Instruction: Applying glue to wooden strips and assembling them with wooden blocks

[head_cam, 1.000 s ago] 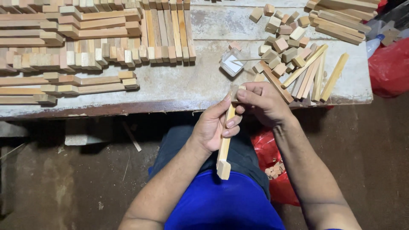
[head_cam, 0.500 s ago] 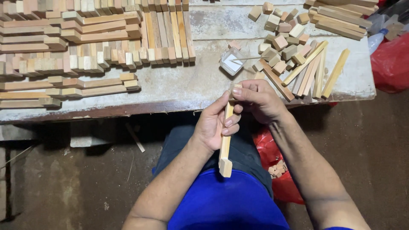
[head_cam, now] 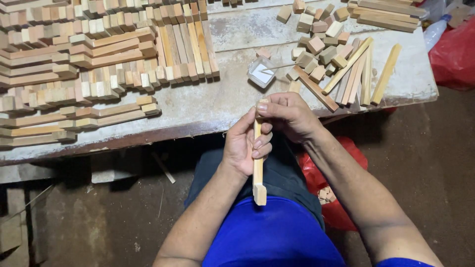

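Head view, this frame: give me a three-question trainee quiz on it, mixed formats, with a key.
1. True or false: the left hand grips the wooden stick around its middle.
2. What does the right hand pinch? A) the stick's top end B) the small white tray C) a loose block
3. Fill in: the sorted rows of sticks lie on the table's ___ side.

Key: 1 true; 2 A; 3 left.

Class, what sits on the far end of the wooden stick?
The right hand presses a small wooden block onto the wooden stick; its fingers cover most of the joint.
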